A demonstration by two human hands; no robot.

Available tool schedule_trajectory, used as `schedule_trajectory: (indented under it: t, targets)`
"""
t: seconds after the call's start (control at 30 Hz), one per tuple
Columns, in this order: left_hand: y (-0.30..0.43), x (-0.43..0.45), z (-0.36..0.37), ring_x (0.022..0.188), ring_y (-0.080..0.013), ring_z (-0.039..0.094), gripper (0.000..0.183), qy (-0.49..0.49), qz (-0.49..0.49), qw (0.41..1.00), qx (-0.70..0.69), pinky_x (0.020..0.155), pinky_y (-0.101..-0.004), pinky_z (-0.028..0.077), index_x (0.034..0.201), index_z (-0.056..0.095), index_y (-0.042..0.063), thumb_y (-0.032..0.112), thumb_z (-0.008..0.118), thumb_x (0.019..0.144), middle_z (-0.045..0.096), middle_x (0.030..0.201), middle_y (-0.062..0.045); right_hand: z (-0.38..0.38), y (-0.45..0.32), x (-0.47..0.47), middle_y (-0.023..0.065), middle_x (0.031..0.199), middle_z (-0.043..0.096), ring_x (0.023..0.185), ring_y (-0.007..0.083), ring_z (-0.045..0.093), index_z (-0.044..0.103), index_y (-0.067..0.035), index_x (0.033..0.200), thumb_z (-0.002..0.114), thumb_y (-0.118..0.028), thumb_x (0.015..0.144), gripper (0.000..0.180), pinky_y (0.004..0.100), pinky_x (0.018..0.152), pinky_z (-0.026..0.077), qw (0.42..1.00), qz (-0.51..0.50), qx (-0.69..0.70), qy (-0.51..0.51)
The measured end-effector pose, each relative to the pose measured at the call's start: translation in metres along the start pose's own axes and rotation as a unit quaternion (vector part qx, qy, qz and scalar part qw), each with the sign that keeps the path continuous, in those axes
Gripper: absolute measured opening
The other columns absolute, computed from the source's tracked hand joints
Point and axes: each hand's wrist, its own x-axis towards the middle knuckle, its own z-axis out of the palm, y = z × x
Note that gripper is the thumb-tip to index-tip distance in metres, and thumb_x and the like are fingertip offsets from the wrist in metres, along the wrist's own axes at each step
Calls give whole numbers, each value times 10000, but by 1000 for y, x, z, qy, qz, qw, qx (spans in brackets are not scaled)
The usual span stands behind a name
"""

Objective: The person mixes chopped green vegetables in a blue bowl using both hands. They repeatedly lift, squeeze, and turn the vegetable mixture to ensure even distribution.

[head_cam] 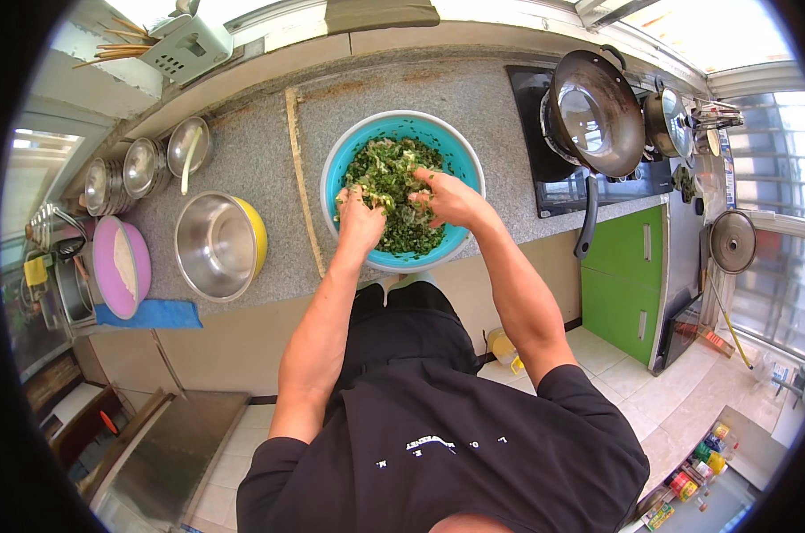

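Observation:
A large turquoise plastic basin (469, 156) with a pale rim stands on the speckled grey countertop, close to my body. Chopped green leaves mixed with a paler, sticky filling (405, 230) lie in it. My left hand (361, 220) is at the basin's left side, fingers bent into the mixture, with bits stuck to them. On the right, my right hand (447, 198) has its fingers spread over and against the mixture, also with bits on them. The two hands are apart. Whether either closes on a clump cannot be told.
A steel bowl with a yellow outside (217, 246), a pink basin of flour-like powder (142, 266) and stacked metal bowls (142, 166) stand left. A ladle rests in one bowl. At right, a wok (595, 113) sits on the hob (542, 193), its handle over the counter edge, beside a lidded pot (669, 123).

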Motion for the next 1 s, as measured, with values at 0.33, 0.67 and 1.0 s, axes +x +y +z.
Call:
schedule_trajectory:
  t: [0.33, 0.67, 1.0]
  targets:
    - [9, 35, 45, 1269, -414, 540, 722, 57, -109, 989, -79, 1037, -503, 477, 1478, 439, 40, 396, 744, 929, 538, 1410, -260, 64, 71, 57, 382, 1195, 586, 1136, 545, 564, 469, 45, 1272, 715, -133, 870, 504, 539, 971, 476, 973, -74, -129, 177]
    - [-14, 27, 31, 909, -274, 666, 277, 11, -96, 959, -266, 806, -408, 505, 1165, 637, -32, 83, 481, 966, 717, 1049, -160, 46, 21, 16, 291, 1035, 692, 1043, 470, 653, 610, 22, 1148, 630, 1, 858, 291, 497, 859, 532, 975, -101, -31, 196]
    - [-2, 7, 13, 789, -441, 672, 406, -1, -65, 997, -37, 725, -492, 491, 954, 675, -66, 312, 537, 1011, 696, 832, -259, 13, 19, 41, 248, 1053, 694, 1004, 436, 652, 685, -82, 1104, 695, -103, 769, 336, 498, 863, 533, 946, -166, -237, 149]
